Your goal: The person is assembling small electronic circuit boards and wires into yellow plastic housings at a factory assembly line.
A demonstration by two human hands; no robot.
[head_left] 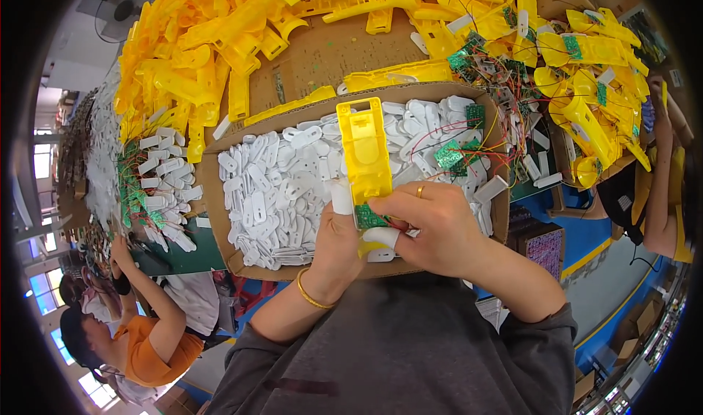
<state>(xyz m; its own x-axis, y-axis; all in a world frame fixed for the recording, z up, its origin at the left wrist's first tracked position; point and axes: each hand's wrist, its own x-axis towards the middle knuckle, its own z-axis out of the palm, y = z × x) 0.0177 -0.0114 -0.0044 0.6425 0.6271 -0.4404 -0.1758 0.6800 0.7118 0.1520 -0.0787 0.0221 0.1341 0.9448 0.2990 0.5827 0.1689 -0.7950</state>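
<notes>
My left hand [333, 248] grips the lower end of a long yellow plastic housing [366, 149], which points away from me over an open cardboard box [213, 195]. A green circuit board [368, 217] with red wires lies at the housing's near end. My right hand [439, 223] pinches at that board, its fingers closed against the housing. White covers wrap the left thumb and a right digit. Beneath both hands, the box holds a heap of small white oval plastic pieces [256, 206]. The fingertips of the right hand are partly hidden.
Yellow housings [194, 45] pile up behind the box. Wired boards [483, 64] tangle at the back right, beside another yellow heap [589, 107]. Left of the box lie white pieces with green boards [165, 170]. A co-worker in orange [157, 345] sits at left; another person's arm [663, 151] shows at right.
</notes>
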